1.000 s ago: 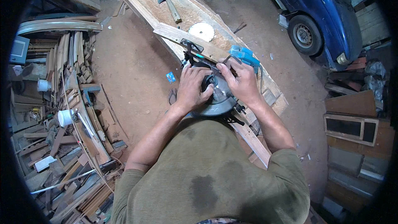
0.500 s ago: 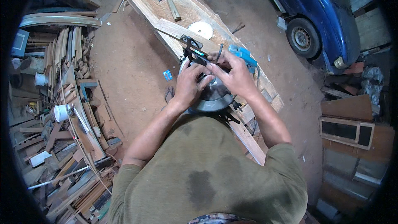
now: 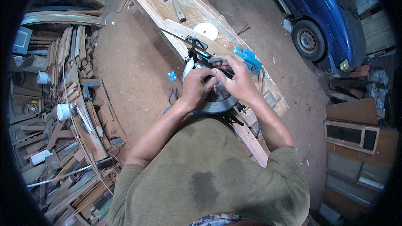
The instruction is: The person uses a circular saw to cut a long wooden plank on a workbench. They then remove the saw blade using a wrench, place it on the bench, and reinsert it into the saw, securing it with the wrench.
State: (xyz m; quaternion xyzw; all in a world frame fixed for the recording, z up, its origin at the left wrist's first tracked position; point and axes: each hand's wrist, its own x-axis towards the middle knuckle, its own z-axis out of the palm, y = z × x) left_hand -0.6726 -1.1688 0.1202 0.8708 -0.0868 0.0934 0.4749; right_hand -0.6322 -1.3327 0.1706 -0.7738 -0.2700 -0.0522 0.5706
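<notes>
A saw with a rounded grey metal base [image 3: 215, 105] and black upper parts [image 3: 194, 50], apparently a mitre saw, stands at the near end of the wooden bench, close to my body. Over it, my left hand [image 3: 197, 84] has its thumb and fingers pinched together on something hidden. My right hand [image 3: 238, 77] meets it fingertip to fingertip. Between my right thumb and curled fingers sits a thin dark bent rod, which looks like a hex key [image 3: 219, 62]. The small part under my fingertips is covered.
On the sawdust-strewn bench [image 3: 146, 1] lie a pale round saw blade [image 3: 205, 31], a hammer [image 3: 177, 8] and a blue power tool [image 3: 250, 60]. Stacked timber and offcuts [image 3: 63, 142] line the left side. A blue car [image 3: 322, 12] stands at right, above leaning wooden panels [image 3: 351, 136].
The hex key stood upright above my right hand; now it is lower, tucked among the curled fingers. My left hand has shifted right, and its fingertips have closed in against the right ones.
</notes>
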